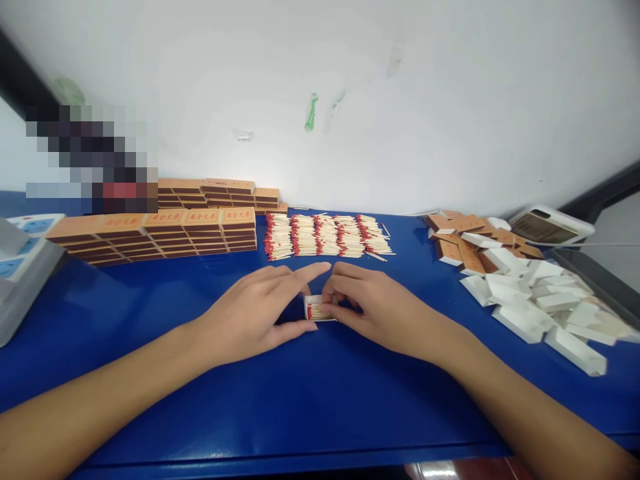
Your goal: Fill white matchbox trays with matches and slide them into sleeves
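Note:
A small white tray (307,316) with red-tipped matches (316,311) in it lies on the blue table (280,400), between my hands. My left hand (255,303) is at its left end, thumb and fingers apart around it, the thumb near the front edge. My right hand (373,303) reaches in from the right, its fingers pinched over the matches and covering the tray's right part. Just beyond my hands, several piles of loose matches (327,235) form a row, most with red heads toward the left.
Stacked orange matchboxes (185,230) stand at the left, beside a grey-white holder (30,287). Orange box sleeves (467,243) and white trays (540,293) are heaped at the right, near a white device (553,225). A white wall (350,133) rises behind.

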Demonstrator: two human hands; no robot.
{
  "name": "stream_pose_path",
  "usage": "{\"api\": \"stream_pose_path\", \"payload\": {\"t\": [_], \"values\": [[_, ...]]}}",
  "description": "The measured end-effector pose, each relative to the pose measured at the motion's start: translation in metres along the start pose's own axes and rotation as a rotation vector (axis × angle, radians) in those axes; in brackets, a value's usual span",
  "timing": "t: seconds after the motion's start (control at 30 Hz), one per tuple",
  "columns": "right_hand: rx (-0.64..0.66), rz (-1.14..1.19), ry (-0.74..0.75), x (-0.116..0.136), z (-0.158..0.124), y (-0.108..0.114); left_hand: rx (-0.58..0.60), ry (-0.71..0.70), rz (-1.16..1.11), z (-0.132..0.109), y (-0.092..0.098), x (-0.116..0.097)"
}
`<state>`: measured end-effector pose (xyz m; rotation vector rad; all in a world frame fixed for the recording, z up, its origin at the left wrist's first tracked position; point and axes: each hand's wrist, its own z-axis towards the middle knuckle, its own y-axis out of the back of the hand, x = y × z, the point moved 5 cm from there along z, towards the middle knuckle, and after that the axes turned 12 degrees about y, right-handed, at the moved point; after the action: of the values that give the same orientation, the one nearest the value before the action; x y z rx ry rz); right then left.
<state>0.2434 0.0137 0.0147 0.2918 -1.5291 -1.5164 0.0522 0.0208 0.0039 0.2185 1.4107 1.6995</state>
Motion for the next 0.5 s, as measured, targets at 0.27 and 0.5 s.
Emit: {"api": "stream_pose_path", "payload": {"t": [0.27,0.5], "values": [[-0.101,-0.054,0.007,-0.003,-0.002,0.020,0.017,0.004,0.002,0.000,0.001,0.001],[-0.241,-0.377,-0.323,-0.066,-0.025,0.067,0.053,0.053,-0.001,0.002,0.000,0.004]]}}
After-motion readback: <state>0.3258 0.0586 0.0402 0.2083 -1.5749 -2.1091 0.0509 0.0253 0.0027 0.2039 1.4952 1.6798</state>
